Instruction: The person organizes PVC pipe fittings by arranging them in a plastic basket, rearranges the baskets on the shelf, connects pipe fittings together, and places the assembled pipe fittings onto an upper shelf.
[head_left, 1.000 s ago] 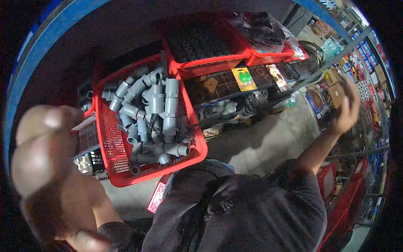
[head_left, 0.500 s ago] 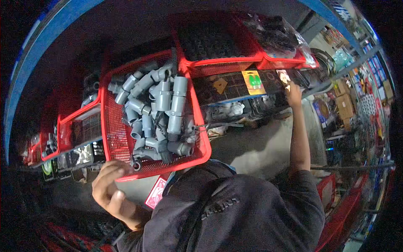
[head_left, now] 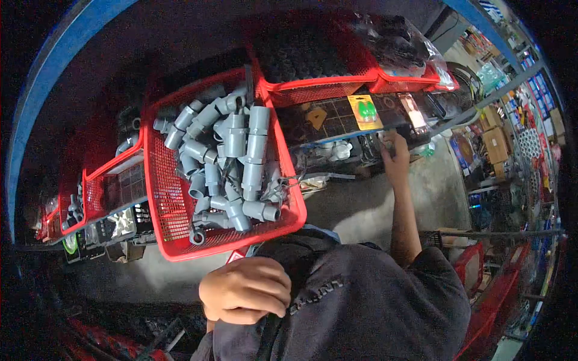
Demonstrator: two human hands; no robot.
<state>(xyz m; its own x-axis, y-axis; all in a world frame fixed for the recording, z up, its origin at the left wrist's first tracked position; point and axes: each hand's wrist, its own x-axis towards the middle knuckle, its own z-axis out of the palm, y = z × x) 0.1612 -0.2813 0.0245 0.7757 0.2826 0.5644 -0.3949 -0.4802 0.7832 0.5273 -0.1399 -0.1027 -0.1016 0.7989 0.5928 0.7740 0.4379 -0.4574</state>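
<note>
My left hand (head_left: 245, 291) is in front of my chest, just below the basket, with its fingers curled in and nothing visible in them. My right hand (head_left: 395, 157) reaches to the front edge of the shelf. Its fingers are bent around something small that I cannot make out among dark items. Above it on the shelf lies a pale pink-and-white packet (head_left: 413, 112). Left of that is a yellow card with green pieces (head_left: 365, 112). A red plastic basket (head_left: 158, 201) full of grey pipe fittings (head_left: 256, 144) juts out nearest to me, apart from both hands.
More red baskets (head_left: 325, 91) stand along the shelf, one with a clear plastic bag (head_left: 400, 51). Loose dark items and a white piece (head_left: 340, 150) sit on the level below. Shelves with cardboard boxes (head_left: 495, 144) are at right. Blue frame posts (head_left: 42, 78) arch around.
My right hand has left the pink-and-white packet and moved down and left to the shelf edge. My left hand has moved from beside the basket to my chest, its fingers curling in.
</note>
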